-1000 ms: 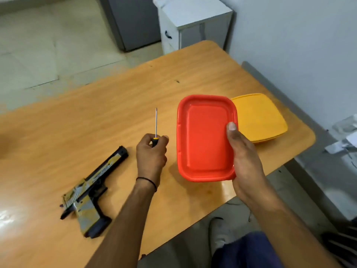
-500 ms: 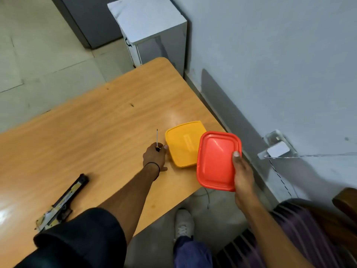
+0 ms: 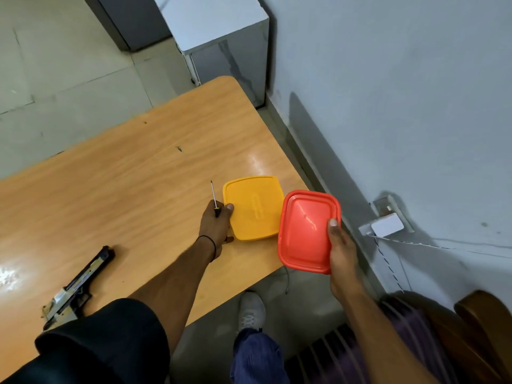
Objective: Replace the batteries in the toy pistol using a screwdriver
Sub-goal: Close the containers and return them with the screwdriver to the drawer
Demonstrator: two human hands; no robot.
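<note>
The toy pistol [image 3: 79, 284], black with worn yellow-grey paint, lies on the wooden table [image 3: 124, 184] at the lower left, its grip partly hidden by my dark sleeve. My left hand [image 3: 214, 227] is shut on a thin screwdriver [image 3: 214, 197] whose shaft points away from me; its thumb touches the edge of a yellow box [image 3: 253, 207] resting near the table's right corner. My right hand [image 3: 339, 245] holds a red lid [image 3: 306, 231] tilted in the air past the table's right edge.
A grey wall runs along the right, with a socket and white charger [image 3: 386, 224] and its cable low down. A white cabinet [image 3: 219, 37] stands behind the table's far corner. A wooden chair [image 3: 482, 336] is at the lower right, my shoe [image 3: 250, 310] below the table edge.
The view has swung right. My right hand has carried the red lid off past the table's right edge. My left hand, still on the screwdriver, has moved right to the yellow box.
</note>
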